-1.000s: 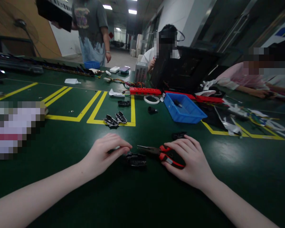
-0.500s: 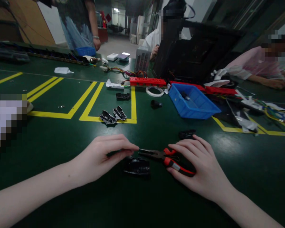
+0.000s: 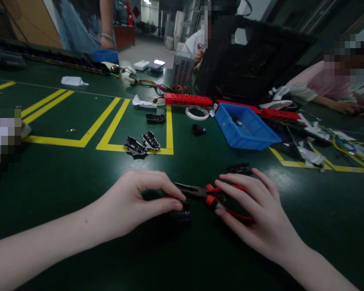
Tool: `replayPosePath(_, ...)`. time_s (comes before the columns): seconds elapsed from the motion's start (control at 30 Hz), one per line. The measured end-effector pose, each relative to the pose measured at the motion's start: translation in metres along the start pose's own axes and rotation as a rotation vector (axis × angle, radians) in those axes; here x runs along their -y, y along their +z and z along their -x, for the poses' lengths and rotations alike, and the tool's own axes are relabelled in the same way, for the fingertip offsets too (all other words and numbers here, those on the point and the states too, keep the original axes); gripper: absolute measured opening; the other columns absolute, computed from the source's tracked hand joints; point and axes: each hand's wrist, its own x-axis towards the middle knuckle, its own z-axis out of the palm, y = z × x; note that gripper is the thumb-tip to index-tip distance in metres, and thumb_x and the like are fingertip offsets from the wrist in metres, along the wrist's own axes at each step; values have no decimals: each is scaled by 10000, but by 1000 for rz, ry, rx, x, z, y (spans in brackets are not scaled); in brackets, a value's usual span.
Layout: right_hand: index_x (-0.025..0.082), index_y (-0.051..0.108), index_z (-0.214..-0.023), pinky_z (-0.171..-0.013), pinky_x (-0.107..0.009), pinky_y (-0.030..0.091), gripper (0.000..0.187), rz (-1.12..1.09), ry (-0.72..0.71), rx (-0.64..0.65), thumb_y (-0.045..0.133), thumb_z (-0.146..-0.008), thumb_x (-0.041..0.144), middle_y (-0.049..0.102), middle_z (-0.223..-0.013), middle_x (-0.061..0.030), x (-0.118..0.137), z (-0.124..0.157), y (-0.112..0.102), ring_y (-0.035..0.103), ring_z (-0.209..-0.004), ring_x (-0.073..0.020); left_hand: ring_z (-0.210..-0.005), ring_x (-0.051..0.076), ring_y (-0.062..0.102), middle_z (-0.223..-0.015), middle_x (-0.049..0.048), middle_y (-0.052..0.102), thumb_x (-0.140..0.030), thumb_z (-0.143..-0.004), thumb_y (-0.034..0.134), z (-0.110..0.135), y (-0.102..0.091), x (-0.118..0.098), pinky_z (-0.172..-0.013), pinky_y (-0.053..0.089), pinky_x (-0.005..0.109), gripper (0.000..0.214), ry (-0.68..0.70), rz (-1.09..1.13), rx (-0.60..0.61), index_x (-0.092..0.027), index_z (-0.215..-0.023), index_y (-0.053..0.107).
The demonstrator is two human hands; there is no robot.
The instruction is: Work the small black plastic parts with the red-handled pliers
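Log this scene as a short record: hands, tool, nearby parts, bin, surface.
Left hand: thumb and forefinger tips close together at a black part; anything between them is hidden
Right hand: fingers and thumb spread about the red handles of the pliers; firmness of grip unclear
Tool: pliers, tips pointing toward the left hand's side
Near right fingertips: another black part
Beyond hands: two black-and-silver parts at a yellow line
Container: blue bin, small dark item inside
Surface: dark green table
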Motion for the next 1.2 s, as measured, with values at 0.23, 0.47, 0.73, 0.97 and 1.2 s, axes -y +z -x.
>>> replayPosePath(0.23,177,640,-1114,-883,-324,529,221,-390,-238,-126,568,-914,115,716,-1026,-59,44,-36,-5,673,-898,-139,-725,117,651,-769,-19,728,-159,-843,737,-1,15,1,-724,505,225,54,99,95,104,-187,-811,770)
replayPosePath(0.47,211,643,-989,-833,-337,537,144,-551,-138,-102,582,-899,117,690,-866,-21,52,-52,8,660,-798,-136,-744,148,640,-763,-7,697,-303,-901,688,4,5,9,-741,508,279,130,95,7,87,-211,-846,762)
replayPosePath(0.73,247,666,-864,-998,-440,436,99,-484,47,-59,625,-842,159,676,-921,-13,50,-45,21,651,-935,-181,-1074,241,564,-1177,52,609,-260,-848,733,12,3,19,-916,473,390,351,88,-356,166,-240,-1184,633)
replayPosePath(0.97,266,687,-849,-1035,-468,412,100,-461,52,8,628,-847,186,689,-989,-14,51,-42,24,639,-1022,-205,-1066,225,558,-1137,40,612,-152,-870,685,13,11,20,-903,462,373,229,49,-265,158,-214,-1077,612)
replayPosePath(1.2,267,698,-862,-1018,-460,442,106,-483,47,-4,621,-859,195,694,-1000,-18,51,-42,24,642,-1023,-211,-1067,228,567,-1119,33,612,-168,-867,680,12,11,18,-914,436,383,185,45,-279,147,-220,-1031,613)
